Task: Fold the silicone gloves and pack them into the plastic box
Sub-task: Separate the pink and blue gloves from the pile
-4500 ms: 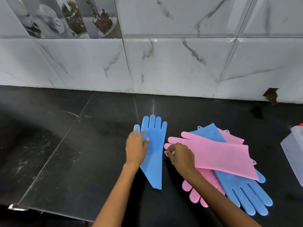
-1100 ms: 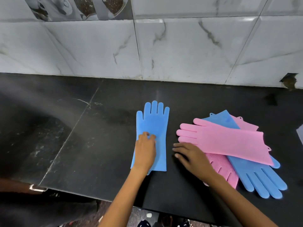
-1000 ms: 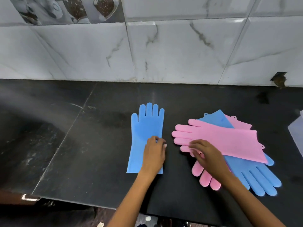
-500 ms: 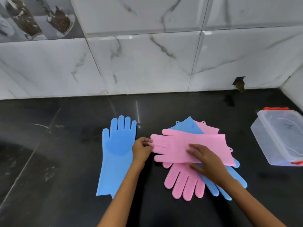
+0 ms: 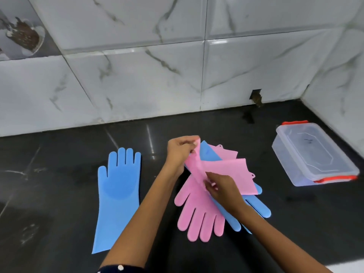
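Four gloves, one box, two hands. Far left, a lone blue glove [image 5: 118, 196] lies flat on the black stone counter [image 5: 49, 174], fingers toward the wall, cuff toward the person, long axis near-far. Right of it, the left hand [image 5: 180, 152] pinches the finger end of the top pink glove [image 5: 226, 173] between thumb and fingertips, lifted off the pile. The right hand [image 5: 222, 189] pinches the same glove's near edge around its middle, fingers curled. This glove's long axis runs left-right, cuff to the right. Beneath it, a second pink glove [image 5: 199, 211] lies with fingers toward the person and cuff toward the wall. A second blue glove [image 5: 256, 203] lies in the same pile, fingers toward the near right, cuff poking out at the far side. Far right, well apart from the pile, a clear plastic box [image 5: 313, 154] with red clips sits lidded on the counter near the corner. White marble-pattern wall tiles [image 5: 157, 66] stand behind and at right.
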A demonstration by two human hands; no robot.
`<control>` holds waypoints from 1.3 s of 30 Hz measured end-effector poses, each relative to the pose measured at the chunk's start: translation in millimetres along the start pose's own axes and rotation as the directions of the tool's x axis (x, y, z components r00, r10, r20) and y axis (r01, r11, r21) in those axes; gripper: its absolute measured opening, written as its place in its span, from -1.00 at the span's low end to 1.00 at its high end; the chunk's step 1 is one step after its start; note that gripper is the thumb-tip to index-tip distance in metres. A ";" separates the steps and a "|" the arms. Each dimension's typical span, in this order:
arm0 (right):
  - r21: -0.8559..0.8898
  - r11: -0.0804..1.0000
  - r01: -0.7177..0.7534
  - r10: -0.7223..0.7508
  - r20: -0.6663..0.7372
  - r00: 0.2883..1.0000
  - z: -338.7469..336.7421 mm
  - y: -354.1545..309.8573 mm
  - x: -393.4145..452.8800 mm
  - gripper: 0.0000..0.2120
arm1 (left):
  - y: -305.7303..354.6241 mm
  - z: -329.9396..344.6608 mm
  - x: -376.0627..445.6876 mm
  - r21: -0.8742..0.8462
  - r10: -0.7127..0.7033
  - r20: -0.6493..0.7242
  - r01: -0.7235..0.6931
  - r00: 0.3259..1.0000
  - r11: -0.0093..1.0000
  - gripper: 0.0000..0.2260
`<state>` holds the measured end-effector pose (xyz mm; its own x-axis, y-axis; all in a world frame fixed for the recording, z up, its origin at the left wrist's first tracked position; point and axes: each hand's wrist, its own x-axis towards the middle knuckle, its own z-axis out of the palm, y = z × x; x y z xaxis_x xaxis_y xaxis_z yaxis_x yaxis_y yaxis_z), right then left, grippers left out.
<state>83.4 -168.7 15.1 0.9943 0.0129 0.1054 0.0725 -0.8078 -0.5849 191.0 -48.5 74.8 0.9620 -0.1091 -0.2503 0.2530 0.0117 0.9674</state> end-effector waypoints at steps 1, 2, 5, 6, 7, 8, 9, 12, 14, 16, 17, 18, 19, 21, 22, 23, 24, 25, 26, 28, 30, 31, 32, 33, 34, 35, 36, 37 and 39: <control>0.085 0.996 -0.033 0.041 -0.098 0.994 -8.0 1.3 -1.7 -0.93 | 5.6 13.3 -0.5 -0.040 0.007 0.036 -0.005 0.999 0.999 -0.75; 0.165 0.983 -0.077 0.107 -0.184 0.977 -19.2 4.6 -4.1 -0.91 | 11.2 23.8 -0.5 -0.083 0.018 0.078 -0.011 0.997 0.996 -0.75; 0.358 0.918 -0.171 0.278 -0.271 0.922 -66.6 20.9 -4.4 -0.76 | 19.6 34.4 4.3 -0.146 0.149 0.147 -0.128 0.978 0.981 -0.78; 0.423 0.884 -0.199 0.320 -0.238 0.917 -83.3 27.6 -2.5 -0.73 | 17.2 32.4 5.4 -0.103 0.211 0.139 -0.198 0.967 0.975 -0.78; 0.478 0.845 -0.242 0.367 -0.187 0.911 -97.4 35.2 0.5 -0.72 | 11.6 29.1 5.1 0.001 0.270 0.127 -0.272 0.954 0.962 -0.79; 0.499 0.809 -0.312 0.425 -0.129 0.896 -107.3 43.1 3.7 -0.72 | 2.4 24.1 3.8 0.151 0.327 0.134 -0.345 0.935 0.926 -0.79; 0.452 0.797 -0.401 0.487 -0.087 0.869 -113.2 52.3 6.5 -0.73 | -10.6 18.9 2.0 0.317 0.366 0.183 -0.407 0.912 0.857 -0.81; -0.077 0.789 -0.609 0.606 -0.058 0.793 -112.4 69.7 6.5 -0.80 | -53.9 0.9 -2.7 0.680 0.178 0.482 -0.494 0.858 0.541 -0.77; -0.321 0.718 -0.617 0.630 -0.076 0.773 -100.3 67.8 0.7 -0.76 | -72.5 -7.0 -3.4 0.742 0.014 0.601 -0.564 0.799 0.364 -0.66; -0.457 0.676 -0.578 0.576 -0.160 0.802 -84.0 58.1 -7.6 -0.66 | -77.8 -8.5 -2.9 0.710 0.022 0.658 -0.630 0.753 0.314 -0.66; -0.455 0.703 -0.546 0.515 -0.204 0.833 -75.5 52.0 -12.4 -0.63 | -76.9 -7.1 -2.5 0.683 0.061 0.685 -0.669 0.726 0.292 -0.72; -0.403 0.772 -0.491 0.447 -0.204 0.871 -66.3 44.6 -17.1 -0.65 | -75.1 -5.4 -2.6 0.658 0.094 0.710 -0.705 0.698 0.265 -0.79; -0.331 0.848 -0.414 0.383 -0.156 0.910 -57.0 36.6 -22.4 -0.67 | -73.0 -3.3 -3.1 0.633 0.117 0.734 -0.736 0.670 0.242 -0.86; -0.244 0.926 -0.289 0.298 -0.002 0.955 -39.0 19.0 -33.4 -0.62 | -67.7 -0.4 -5.0 0.596 0.150 0.758 -0.768 0.634 0.234 -0.87; -0.242 0.933 -0.267 0.287 0.051 0.957 -33.3 11.7 -37.9 -0.56 | -63.8 0.6 -6.6 0.587 0.180 0.753 -0.770 0.632 0.250 -0.86; -0.242 0.933 -0.268 0.290 0.062 0.955 -29.9 7.4 -41.2 -0.52 | -58.9 1.6 -7.4 0.574 0.228 0.743 -0.775 0.629 0.264 -0.85; -0.232 0.931 -0.283 0.302 0.052 0.952 -28.5 4.7 -42.8 -0.52 | -52.4 2.8 -8.3 0.556 0.283 0.736 -0.787 0.616 0.268 -0.84; -0.213 0.932 -0.293 0.306 0.028 0.952 -29.8 2.3 -42.6 -0.56 | -45.2 4.2 -9.0 0.532 0.336 0.733 -0.806 0.592 0.261 -0.84; -0.202 0.934 -0.296 0.301 -0.002 0.953 -33.2 0.6 -40.9 -0.63 | -37.5 5.2 -9.8 0.508 0.379 0.732 -0.824 0.567 0.251 -0.84; -0.212 0.929 -0.304 0.293 -0.081 0.953 -44.2 -1.7 -33.7 -0.76 | -23.2 4.6 -10.5 0.474 0.444 0.721 -0.846 0.532 0.243 -0.85; -0.184 0.930 -0.318 0.295 -0.143 0.945 -55.0 -3.6 -24.4 -0.82 | -12.2 -2.9 -11.3 0.475 0.497 0.674 -0.836 0.546 0.275 -0.85; -0.155 0.937 -0.312 0.289 -0.154 0.945 -59.7 -5.2 -19.6 -0.84 | -7.4 -8.5 -12.3 0.484 0.517 0.647 -0.826 0.560 0.290 -0.85; -0.122 0.947 -0.295 0.276 -0.153 0.949 -63.9 -7.7 -14.7 -0.86 | -3.3 -14.9 -13.6 0.495 0.531 0.625 -0.817 0.572 0.297 -0.85; -0.098 0.955 -0.278 0.263 -0.145 0.954 -67.9 -10.2 -10.2 -0.87 | 0.3 -20.6 -14.5 0.506 0.538 0.610 -0.808 0.582 0.300 -0.85; -0.088 0.963 -0.256 0.242 -0.144 0.959 -71.4 -13.2 -5.3 -0.87 | 4.0 -26.8 -16.1 0.521 0.541 0.597 -0.799 0.593 0.301 -0.85; -0.092 0.968 -0.236 0.220 -0.158 0.963 -74.7 -16.4 -0.4 -0.87 | 8.0 -33.1 -17.9 0.538 0.541 0.581 -0.786 0.608 0.306 -0.84; -0.100 0.972 -0.213 0.193 -0.183 0.964 -77.3 -20.9 5.4 -0.87 | 11.8 -40.7 -19.5 0.556 0.543 0.558 -0.769 0.627 0.316 -0.85; -0.105 0.977 -0.185 0.161 -0.203 0.966 -79.0 -26.1 12.2 -0.87 | 15.3 -48.7 -20.7 0.573 0.546 0.528 -0.748 0.650 0.337 -0.85; -0.104 0.988 -0.115 0.091 -0.205 0.975 -79.3 -38.8 28.1 -0.85 | 19.5 -64.5 -24.9 0.608 0.531 0.459 -0.688 0.712 0.396 -0.87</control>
<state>102.4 -183.7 104.6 0.9597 -0.1819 0.2141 -0.0504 -0.8611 -0.5060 178.6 18.5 97.4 0.7723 -0.5279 0.3533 -0.6238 -0.5250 0.5790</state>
